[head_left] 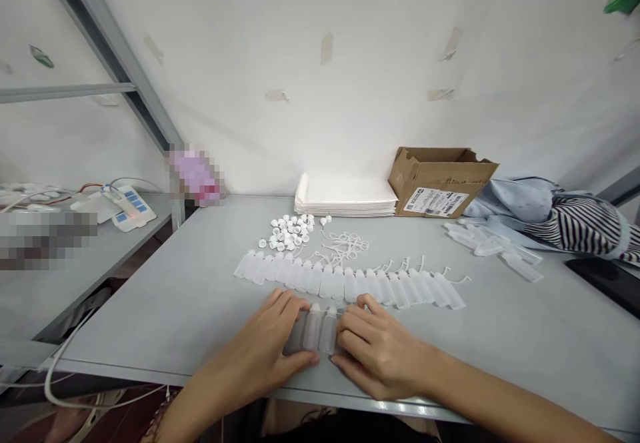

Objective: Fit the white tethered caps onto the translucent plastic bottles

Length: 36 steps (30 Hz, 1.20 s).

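Note:
Near the front edge of the table, a few translucent plastic bottles (313, 327) lie side by side between my two hands. My left hand (275, 339) is closed around the left end of this group, fingers at the necks and thumb near the bases. From the other side my right hand (377, 346) presses in with curled fingers, partly hiding the rightmost bottle. Just beyond lies a long row of similar bottles (350, 285), with thin white cords at several of their necks. A heap of small white caps (287, 233) and a tangle of white cords (345, 244) sit behind that row.
Against the wall are a stack of white padded envelopes (345, 196) and an open cardboard box (440, 186). Loose bottles (493, 243), striped cloth (583, 225) and a black phone (607, 286) occupy the right side. A white cable (53, 369) hangs over the table's left front corner.

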Available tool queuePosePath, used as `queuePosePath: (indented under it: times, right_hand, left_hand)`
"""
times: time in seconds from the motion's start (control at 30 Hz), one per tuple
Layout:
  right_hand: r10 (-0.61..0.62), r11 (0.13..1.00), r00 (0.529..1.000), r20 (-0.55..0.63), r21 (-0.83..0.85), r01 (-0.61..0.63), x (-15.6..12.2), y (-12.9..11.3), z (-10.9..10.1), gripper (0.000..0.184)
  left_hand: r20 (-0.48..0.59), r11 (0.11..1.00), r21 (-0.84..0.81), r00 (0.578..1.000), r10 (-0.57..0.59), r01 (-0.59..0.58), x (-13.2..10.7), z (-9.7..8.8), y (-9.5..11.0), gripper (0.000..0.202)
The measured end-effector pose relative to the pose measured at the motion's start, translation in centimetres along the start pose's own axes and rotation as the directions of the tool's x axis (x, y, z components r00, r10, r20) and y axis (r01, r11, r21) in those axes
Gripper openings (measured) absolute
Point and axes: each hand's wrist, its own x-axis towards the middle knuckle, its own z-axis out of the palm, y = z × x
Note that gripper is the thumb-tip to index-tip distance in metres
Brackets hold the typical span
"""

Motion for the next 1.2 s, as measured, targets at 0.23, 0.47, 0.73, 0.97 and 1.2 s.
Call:
queuePosePath:
  times: [0.23, 0.47, 0.73, 0.97, 1.2]
  right_hand:
    - [0.152, 0.981, 0.953, -0.262, -0.073, -0.177, -1.2, 5.2, -5.8, 0.023]
    - [0.772, 0.532, 0.533, -0.346, -0.108, -0.84, -8.2, 15.2, -11.5, 0.032]
    - [0.899, 0.376, 0.396, -0.189, -0.132, -0.917, -13.9, 18.0, -12.5, 0.018]
    - [0.928, 0.353, 0.37, -0.044, -0.213, -0.911, -15.1, 18.8, -13.3, 0.023]
    - [0.909, 0.397, 0.417, 0.001, -0.31, -0.864, -15.6, 18.8, -12.6, 0.026]
  left_hand:
    - [-0.146, 0.998, 0.062, 0.989, 0.002, 0.007, 0.8, -3.0, 0.5, 0.037]
    - [-0.209, 0.941, 0.259, 0.938, 0.276, -0.219, 11.4, -5.6, 2.2, 0.019]
    - [-0.055, 0.89, 0.342, 0.939, 0.34, -0.303, 18.5, -2.4, 3.0, 0.018]
    - [-0.04, 0.879, 0.363, 0.937, 0.346, -0.309, 18.7, -1.1, 3.3, 0.015]
    - [-0.136, 0.92, 0.261, 0.933, 0.334, -0.291, 18.7, 0.1, 3.9, 0.017]
